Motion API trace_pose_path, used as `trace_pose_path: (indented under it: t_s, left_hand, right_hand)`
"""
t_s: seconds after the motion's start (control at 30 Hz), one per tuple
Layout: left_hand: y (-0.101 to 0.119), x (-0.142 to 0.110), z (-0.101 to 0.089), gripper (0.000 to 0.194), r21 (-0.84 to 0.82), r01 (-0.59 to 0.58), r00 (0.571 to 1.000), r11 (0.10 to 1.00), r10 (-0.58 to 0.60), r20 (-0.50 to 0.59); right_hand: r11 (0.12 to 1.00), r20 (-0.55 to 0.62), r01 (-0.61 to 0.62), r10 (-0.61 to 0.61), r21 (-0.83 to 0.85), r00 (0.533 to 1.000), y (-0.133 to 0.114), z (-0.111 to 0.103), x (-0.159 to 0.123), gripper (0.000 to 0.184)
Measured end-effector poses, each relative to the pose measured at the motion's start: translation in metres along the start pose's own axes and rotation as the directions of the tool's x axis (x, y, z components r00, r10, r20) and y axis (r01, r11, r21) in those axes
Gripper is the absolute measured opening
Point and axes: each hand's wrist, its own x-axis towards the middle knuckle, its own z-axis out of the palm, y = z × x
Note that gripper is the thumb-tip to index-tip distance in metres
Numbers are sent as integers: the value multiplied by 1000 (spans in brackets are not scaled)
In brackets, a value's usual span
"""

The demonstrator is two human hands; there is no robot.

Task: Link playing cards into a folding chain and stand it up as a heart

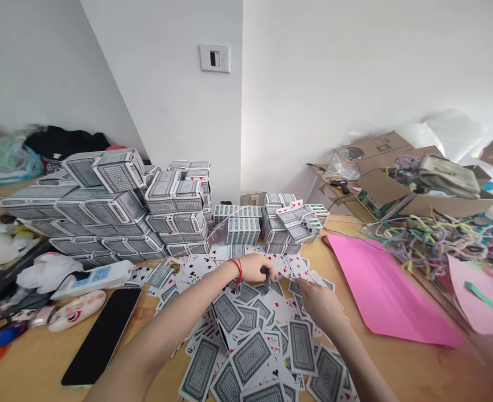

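Wooden tabletop (397, 363) – smooth, tan. Loose playing cards (250, 346) heaped at frame centre-bottom: flat, glossy rectangles, grey lattice backs, some faces up. Left hand (254, 267) clenched around small dark object (266, 274). Right hand (319, 301) pinches fanned cards (300, 268) – red pips showing.

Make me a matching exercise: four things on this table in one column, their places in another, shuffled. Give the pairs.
Things
1. phone
2. pink paper
3. card boxes
4. loose cards

Places
A. stacked at the back left, by the wall
B. spread under both hands
C. lying flat, right of the cards
D. lying flat at the front left, screen dark

Pairs: 1-D, 2-C, 3-A, 4-B
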Motion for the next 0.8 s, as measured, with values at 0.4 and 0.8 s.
trace_pose_path:
  t_s: [0.4,0.8]
  left_hand:
    - [-11,0,0,27,-36,39,997,999,-41,-73]
    - [-11,1,2,25,-54,35,995,998,-40,-90]
  right_hand:
    - [900,-133,-112,183,422,974,-10,-6,-16,48]
    - [945,-174,-17,78,327,982,-53,9,-43,36]
